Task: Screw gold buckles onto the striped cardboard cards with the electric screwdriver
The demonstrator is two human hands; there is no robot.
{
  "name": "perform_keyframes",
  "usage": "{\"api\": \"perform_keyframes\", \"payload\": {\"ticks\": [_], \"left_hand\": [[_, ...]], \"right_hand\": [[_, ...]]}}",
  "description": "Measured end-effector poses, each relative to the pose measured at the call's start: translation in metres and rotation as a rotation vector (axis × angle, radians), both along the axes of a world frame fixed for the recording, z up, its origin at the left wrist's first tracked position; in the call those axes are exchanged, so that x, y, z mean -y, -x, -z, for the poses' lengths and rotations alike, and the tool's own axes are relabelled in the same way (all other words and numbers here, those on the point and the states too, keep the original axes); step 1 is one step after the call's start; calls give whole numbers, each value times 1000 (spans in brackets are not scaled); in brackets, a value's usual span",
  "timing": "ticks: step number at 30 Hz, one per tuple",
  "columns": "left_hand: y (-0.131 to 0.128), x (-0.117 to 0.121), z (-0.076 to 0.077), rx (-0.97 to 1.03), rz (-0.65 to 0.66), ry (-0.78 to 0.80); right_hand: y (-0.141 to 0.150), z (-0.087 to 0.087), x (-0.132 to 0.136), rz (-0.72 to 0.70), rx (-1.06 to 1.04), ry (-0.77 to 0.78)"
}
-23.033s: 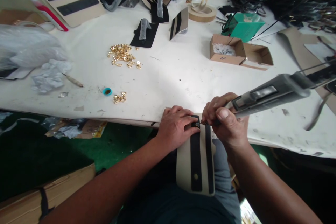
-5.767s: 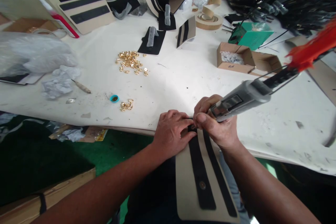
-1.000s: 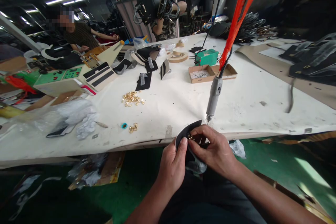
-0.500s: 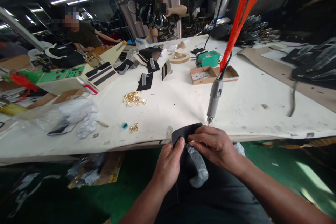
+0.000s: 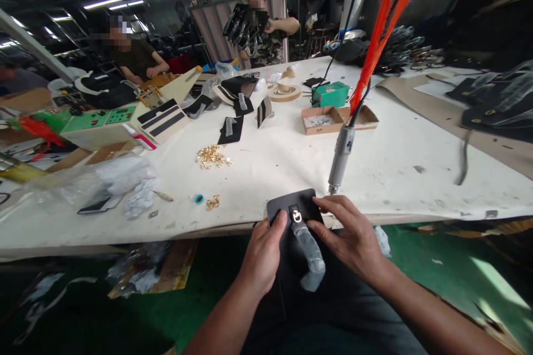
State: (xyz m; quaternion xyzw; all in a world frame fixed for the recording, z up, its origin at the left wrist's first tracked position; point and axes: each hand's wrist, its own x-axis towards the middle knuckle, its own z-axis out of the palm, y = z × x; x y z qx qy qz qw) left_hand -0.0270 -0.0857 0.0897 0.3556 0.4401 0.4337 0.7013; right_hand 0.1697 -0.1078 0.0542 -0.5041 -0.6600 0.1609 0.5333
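A black bag flap [image 5: 291,208] with a gold buckle [image 5: 296,216] and a plastic-wrapped strap [image 5: 310,252] rests on the near table edge and my lap. My left hand [image 5: 264,255] grips its left side, thumb on top. My right hand [image 5: 352,236] lies on its right side with fingers spread flat beside the buckle. A grey electric screwdriver [image 5: 340,158] hangs tip-down on an orange cord [image 5: 381,33] just behind the flap, touched by neither hand.
On the white table [image 5: 395,166] lie gold fittings [image 5: 212,156], a smaller gold heap [image 5: 212,202], a teal cap [image 5: 198,198], crumpled plastic [image 5: 120,180], striped panels [image 5: 162,119], cardboard boxes [image 5: 337,117], a green box [image 5: 331,92] and a tape roll [image 5: 284,90]. Two people work at the far side.
The black flap has been turned flat, so its gold buckle faces up. My right hand has let go of the buckle and spread open beside it. Much earlier, it held the screwdriver.
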Motion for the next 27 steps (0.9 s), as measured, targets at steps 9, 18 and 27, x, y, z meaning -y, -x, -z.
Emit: {"api": "perform_keyframes", "payload": {"ticks": [9, 18, 27], "left_hand": [[-11, -10, -5, 221, -24, 284], [-4, 20, 9, 123, 123, 154], [-13, 15, 7, 44, -229, 29]], "right_hand": [[-2, -2, 13, -52, -711, 777], [3, 10, 1, 76, -836, 586], [1, -5, 38, 91, 66, 113]]}}
